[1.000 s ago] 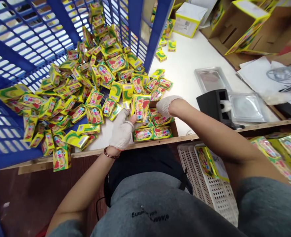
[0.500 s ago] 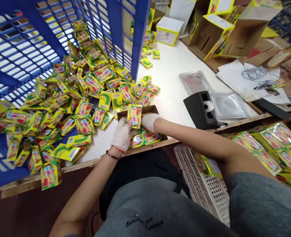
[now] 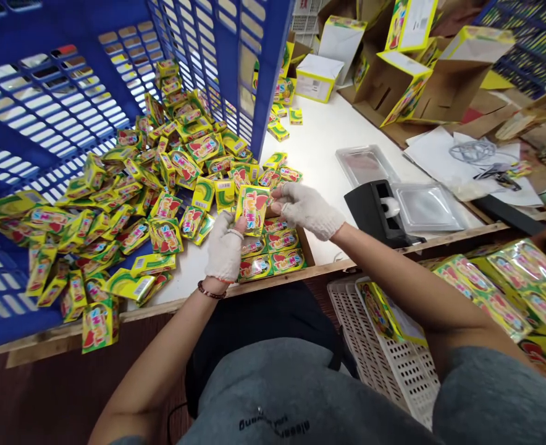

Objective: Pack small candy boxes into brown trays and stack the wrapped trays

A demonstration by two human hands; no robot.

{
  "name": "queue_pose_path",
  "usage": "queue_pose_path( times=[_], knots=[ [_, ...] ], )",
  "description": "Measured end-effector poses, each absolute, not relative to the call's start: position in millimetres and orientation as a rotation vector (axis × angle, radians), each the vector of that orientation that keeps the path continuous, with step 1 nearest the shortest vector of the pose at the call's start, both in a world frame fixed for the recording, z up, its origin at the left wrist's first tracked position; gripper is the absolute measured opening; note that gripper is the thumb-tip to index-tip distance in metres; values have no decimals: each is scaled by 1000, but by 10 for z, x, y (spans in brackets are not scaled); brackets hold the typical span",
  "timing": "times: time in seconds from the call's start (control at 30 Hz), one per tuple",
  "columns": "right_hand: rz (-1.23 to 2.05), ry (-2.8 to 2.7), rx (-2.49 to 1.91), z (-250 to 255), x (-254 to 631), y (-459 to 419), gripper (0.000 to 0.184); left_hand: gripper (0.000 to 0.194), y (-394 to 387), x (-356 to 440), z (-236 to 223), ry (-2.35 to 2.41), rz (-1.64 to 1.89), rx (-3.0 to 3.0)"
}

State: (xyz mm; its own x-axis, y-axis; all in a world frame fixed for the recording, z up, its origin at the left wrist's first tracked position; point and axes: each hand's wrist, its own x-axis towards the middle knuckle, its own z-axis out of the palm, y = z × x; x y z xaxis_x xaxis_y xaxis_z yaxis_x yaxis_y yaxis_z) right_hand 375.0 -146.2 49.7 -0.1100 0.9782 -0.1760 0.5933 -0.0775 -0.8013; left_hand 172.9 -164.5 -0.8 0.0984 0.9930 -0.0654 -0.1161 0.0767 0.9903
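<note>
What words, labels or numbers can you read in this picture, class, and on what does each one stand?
"TUMS", as best it reads, on the yellow packet between the left hand and right hand.
Barcode on another packet: too small to read.
White label on a carton: too small to read.
Print on the grey shirt: upside down, too blurred to read.

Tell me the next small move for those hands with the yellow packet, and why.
Probably lower the yellow packet into the cardboard tray: the left hand holds it just above the tray, the right hand is beside it, and the packets in the tray already lie in rows.
</note>
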Motion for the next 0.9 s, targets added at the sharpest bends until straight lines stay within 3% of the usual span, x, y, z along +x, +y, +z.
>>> queue_pose_path(
  times=[0.13, 0.37, 0.6, 0.83, 0.9],
  knots=[
    [952, -1684, -1503, 396, 3681, -1566, 59, 52, -1712, 1886, 10, 993, 1124, 955],
    [1054, -1652, -1364, 141, 3658, -1777, 40, 57, -1852, 1924, -88, 946, 1049, 807],
    [843, -1854, -1627, 373, 3764, -1602, 53, 52, -1771, 1884, 13, 1000, 1032, 1018],
    [709, -1962, -1640, 476, 3909, -1436, 50, 64, -1593, 1794, 87, 972, 987, 1051],
    [648, -2030, -1623, 419, 3889, -1514, 50, 59, -1577, 1820, 83, 978, 945, 1083]
  ],
)
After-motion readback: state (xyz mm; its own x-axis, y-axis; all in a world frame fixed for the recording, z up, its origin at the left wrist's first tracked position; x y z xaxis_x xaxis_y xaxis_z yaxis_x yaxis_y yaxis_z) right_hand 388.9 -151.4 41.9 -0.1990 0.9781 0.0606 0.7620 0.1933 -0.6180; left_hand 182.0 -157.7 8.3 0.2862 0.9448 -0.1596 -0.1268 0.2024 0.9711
